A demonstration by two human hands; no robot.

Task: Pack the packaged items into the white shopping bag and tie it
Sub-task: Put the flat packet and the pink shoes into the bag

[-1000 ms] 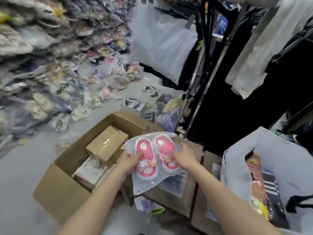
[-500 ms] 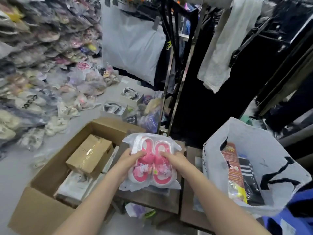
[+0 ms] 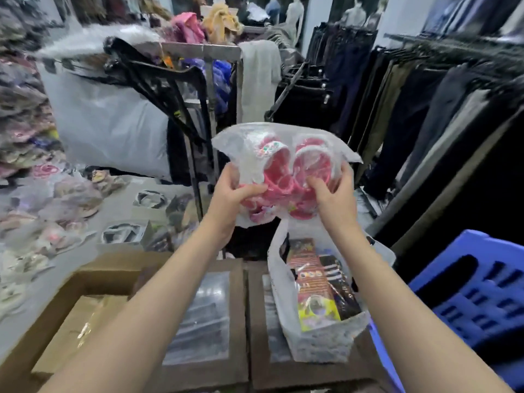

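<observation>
Clothes racks [image 3: 402, 103] crowd the background. Left hand [image 3: 231, 198] and right hand [image 3: 331, 194], forearms raised, curl their fingers round the slipper pack [image 3: 286, 165] from either side, holding it above the open white bag [image 3: 314, 346].

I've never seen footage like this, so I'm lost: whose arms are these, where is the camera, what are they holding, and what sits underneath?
There is no machine here. A person wears one wide-angle camera on the head, looking forward and down, so the bare arms you see are their own. The left hand and right hand each grip a clear plastic pack of pink slippers, raised above the open white shopping bag. That bag stands on brown windowed boxes and holds an orange package and a black striped one. An open cardboard box sits lower left, and clothing racks fill the background.
</observation>
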